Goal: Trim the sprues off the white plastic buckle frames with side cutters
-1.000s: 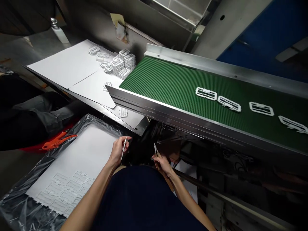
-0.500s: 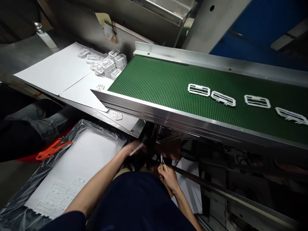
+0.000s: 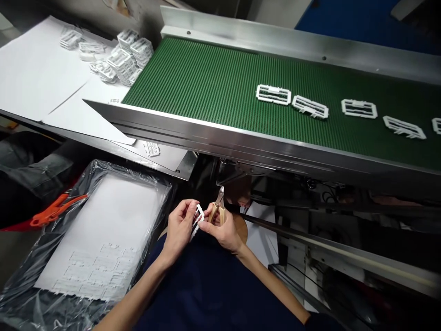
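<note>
Close to my body, my left hand (image 3: 181, 226) grips a white plastic frame (image 3: 197, 219) by its left side, tilted. My right hand (image 3: 222, 228) is closed around side cutters (image 3: 217, 207) with tan handles, their jaws pointing up and away. The thumb and a finger of that same hand also touch the frame's right edge. Several like white frames (image 3: 273, 94) lie spaced along the green conveyor belt (image 3: 206, 78) beyond my hands. To the left, a lined box holds a white sheet (image 3: 113, 211) with rows of frames (image 3: 96, 271) at its near end.
Stacks of white frames (image 3: 122, 64) stand on paper at the metal table's (image 3: 188, 165) back. Clear plastic film (image 3: 161, 209) lines the box. Orange-handled pliers (image 3: 57, 209) lie at its left. The conveyor's metal side rail (image 3: 220, 138) runs across in front of me.
My left hand, blurred with a thin white piece before, has come right and nearer to my right hand. Both hands now meet at the frame. The view has tipped downward.
</note>
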{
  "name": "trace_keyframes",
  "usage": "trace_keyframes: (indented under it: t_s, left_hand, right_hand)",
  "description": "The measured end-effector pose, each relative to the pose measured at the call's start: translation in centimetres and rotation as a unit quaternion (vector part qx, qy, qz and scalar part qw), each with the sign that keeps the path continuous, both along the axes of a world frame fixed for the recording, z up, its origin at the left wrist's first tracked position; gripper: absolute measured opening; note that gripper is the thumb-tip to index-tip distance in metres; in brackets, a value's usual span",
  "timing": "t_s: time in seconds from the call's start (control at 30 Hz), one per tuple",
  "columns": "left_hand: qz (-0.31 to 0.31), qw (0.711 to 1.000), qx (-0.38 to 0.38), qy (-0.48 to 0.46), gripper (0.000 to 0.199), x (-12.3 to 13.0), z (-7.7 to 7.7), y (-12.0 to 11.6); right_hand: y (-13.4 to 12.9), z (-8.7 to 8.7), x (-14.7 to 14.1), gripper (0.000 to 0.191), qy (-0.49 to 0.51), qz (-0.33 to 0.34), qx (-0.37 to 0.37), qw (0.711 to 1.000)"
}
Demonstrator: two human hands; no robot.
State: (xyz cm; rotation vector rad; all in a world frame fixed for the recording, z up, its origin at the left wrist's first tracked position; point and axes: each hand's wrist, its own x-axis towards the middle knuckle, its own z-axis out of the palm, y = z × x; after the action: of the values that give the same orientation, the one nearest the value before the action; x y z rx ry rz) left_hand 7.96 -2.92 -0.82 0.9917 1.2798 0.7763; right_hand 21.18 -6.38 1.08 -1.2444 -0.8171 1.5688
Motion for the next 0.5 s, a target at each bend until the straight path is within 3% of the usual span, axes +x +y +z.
trace_keyframes:
  t_s: [0.17,0.27,0.5]
  left_hand:
    - [-0.109,0.992,0.061,0.029,0.019,-2.4,1.6,-2.0]
    - [-0.197,0.971,0.124,0.051,0.019,-3.7,2.7,-1.1]
    - [-0.356,0.926,0.123,0.03,0.016,-4.8,5.0,1.9]
  right_hand:
    - [-0.9,1.1,0.7,0.033,-0.01,0.059,0.009,0.998]
    - [-1.2,1.7,0.7,0.035,-0.026,0.1,0.021,0.994]
    - [-1.0,3.2,0.4,0.029,-0.102,0.176,0.032,0.979]
